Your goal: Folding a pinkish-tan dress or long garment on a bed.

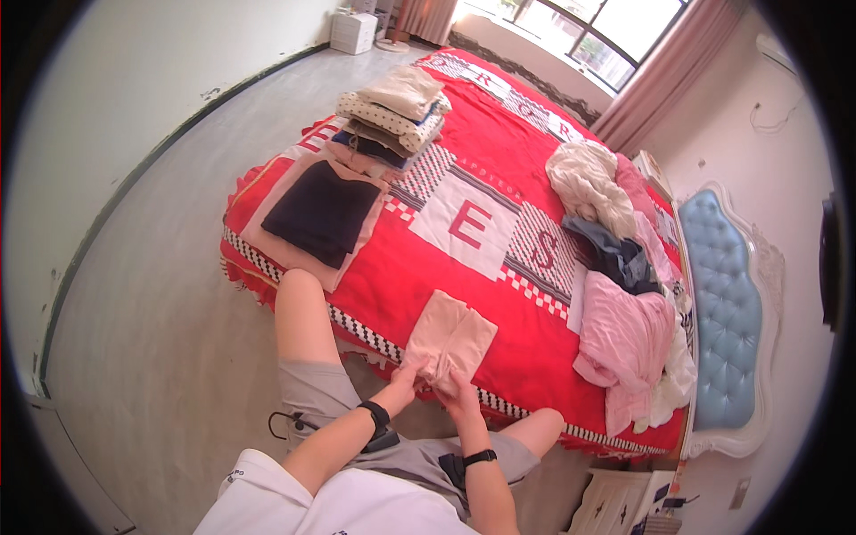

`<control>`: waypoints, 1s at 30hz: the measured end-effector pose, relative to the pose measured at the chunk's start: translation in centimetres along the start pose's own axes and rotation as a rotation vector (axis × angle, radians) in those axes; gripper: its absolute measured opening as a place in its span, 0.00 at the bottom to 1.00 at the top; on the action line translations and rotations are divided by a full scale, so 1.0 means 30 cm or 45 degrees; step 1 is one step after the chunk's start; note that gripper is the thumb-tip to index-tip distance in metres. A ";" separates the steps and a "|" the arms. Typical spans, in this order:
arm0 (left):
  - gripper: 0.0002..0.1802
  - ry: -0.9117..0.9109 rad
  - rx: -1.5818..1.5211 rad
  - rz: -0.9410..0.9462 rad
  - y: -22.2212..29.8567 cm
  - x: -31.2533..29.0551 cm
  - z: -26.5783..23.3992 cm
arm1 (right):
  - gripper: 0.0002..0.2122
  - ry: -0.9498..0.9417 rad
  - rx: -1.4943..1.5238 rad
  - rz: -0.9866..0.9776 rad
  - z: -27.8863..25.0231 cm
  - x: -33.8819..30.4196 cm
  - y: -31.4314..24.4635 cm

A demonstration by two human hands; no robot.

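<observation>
A peach-coloured garment (455, 332), folded into a compact rectangle, lies at the near edge of the red bed. My left hand (408, 372) grips its near left corner, fingers closed on the cloth. Close beside it, my right hand (457, 398) pinches the near edge, with the fingertips partly hidden by fabric. To the left, a folded dark navy garment (323, 212) rests flat on a larger pale pink cloth (270, 220). Behind that stands a stack of folded clothes (389, 114), with cream and polka-dot pieces near its top.
Loose clothes are heaped along the bed's right side: a cream piece (590, 185), a dark blue-grey one (615, 254) and a pink one (627, 334). The blue tufted headboard (729, 312) stands beyond them. A white bedside cabinet (615, 504) is at the lower right.
</observation>
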State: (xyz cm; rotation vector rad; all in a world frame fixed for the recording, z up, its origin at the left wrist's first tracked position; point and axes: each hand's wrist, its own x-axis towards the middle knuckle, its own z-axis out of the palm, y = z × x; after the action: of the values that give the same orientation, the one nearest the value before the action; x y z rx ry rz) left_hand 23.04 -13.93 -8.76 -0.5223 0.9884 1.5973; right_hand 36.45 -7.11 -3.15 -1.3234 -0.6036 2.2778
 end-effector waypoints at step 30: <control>0.20 -0.830 0.172 0.763 0.556 0.297 0.755 | 0.13 -0.015 -0.856 -1.614 -0.166 0.356 0.186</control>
State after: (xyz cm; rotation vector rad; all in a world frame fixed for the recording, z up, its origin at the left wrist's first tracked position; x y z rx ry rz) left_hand 8.70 9.43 2.15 0.4247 0.7636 2.0127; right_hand 35.21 -4.82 -15.93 -0.7183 -1.6889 1.0401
